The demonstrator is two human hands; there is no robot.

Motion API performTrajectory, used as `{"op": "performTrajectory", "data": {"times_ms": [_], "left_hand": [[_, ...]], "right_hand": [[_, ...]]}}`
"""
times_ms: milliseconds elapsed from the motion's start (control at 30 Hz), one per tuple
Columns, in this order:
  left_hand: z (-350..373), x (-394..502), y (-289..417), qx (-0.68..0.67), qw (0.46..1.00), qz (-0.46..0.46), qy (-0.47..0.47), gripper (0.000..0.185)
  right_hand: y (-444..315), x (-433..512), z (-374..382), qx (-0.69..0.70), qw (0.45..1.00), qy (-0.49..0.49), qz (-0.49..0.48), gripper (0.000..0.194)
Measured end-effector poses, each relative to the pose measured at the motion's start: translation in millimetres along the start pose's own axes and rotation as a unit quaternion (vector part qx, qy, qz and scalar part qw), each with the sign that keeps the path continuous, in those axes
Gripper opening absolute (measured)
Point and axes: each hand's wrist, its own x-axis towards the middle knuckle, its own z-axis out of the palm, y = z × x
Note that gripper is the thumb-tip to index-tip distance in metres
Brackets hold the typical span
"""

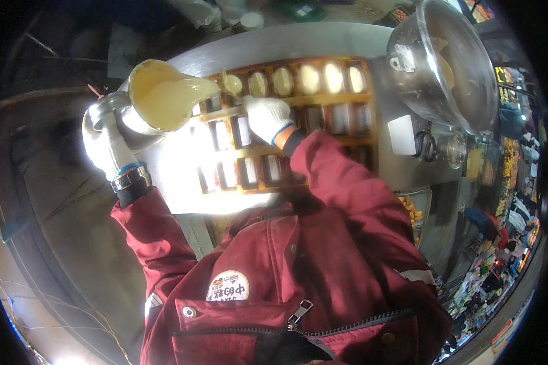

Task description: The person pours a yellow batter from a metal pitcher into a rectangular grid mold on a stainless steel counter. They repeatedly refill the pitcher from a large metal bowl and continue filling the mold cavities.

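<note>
My left hand [107, 137], in a white knit glove, grips the handle of a metal pitcher [157, 98] of pale yellow batter. The tilted pitcher's spout reaches over the back row of a multi-cavity mold tray [372, 105]. My right hand [267, 118], gloved too, is over the tray just right of the spout, its fingers closed around something thin that is mostly hidden. Beside its fingertips is a small round patch of batter [232, 84]. Several back-row cavities to the right contain pale batter [309, 79]. The middle and front rows show bare dark or shiny cavities.
A large metal bowl [406, 82] with batter residue stands at the back right. Near it lie a white card [402, 134], black-handled scissors [424, 143] and a glass jar [455, 148]. A tray of golden pieces [411, 212] sits by my right sleeve. People are farther off at the right.
</note>
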Motion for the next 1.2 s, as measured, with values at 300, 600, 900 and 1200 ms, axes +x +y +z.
{"op": "performTrajectory", "data": {"times_ms": [300,600,900,1200], "left_hand": [[-21.9,12.3,-19.3,0.009,0.999,0.046,0.018,0.046],[-51.6,29.8,-22.5,0.064,0.994,0.06,0.067,0.048],[-92.1,45.8,-41.6,0.144,0.983,0.067,0.094,0.054],[-121.2,22.2,-45.9,0.055,0.996,0.065,0.019,0.044]], "right_hand": [[-57.6,12.8,22.2,0.039,0.998,-0.016,-0.054,0.017],[-69.1,23.6,29.0,0.027,0.996,-0.083,-0.026,0.015],[-89.7,41.5,51.4,0.011,0.99,-0.138,-0.019,0.017],[-144.5,-18.2,70.6,0.13,0.986,-0.07,-0.072,0.016]]}}
